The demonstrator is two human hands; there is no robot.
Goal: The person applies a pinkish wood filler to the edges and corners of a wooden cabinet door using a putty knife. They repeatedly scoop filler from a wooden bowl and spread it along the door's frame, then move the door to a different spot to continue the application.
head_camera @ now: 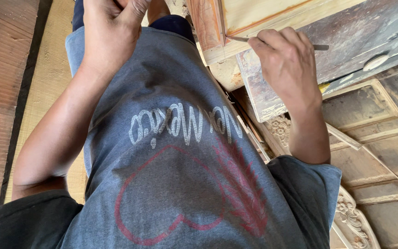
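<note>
- A thin metal tool (pixel 277 43), slender and grey, lies across the pale wooden panel (pixel 259 14), its tip at the groove beside the reddish moulding (pixel 206 23).
- The right hand (pixel 286 64) is closed around the tool, fingers curled over its middle, both ends sticking out.
- The left hand (pixel 111 32) is loosely curled at the top of the view, against the grey shirt (pixel 176 152); I cannot tell whether it holds anything.
- Below the panel sits a worn, paint-stained board (pixel 346 41).
- Carved wooden pieces (pixel 351 216) and framed panels (pixel 378 147) lie to the right.
</note>
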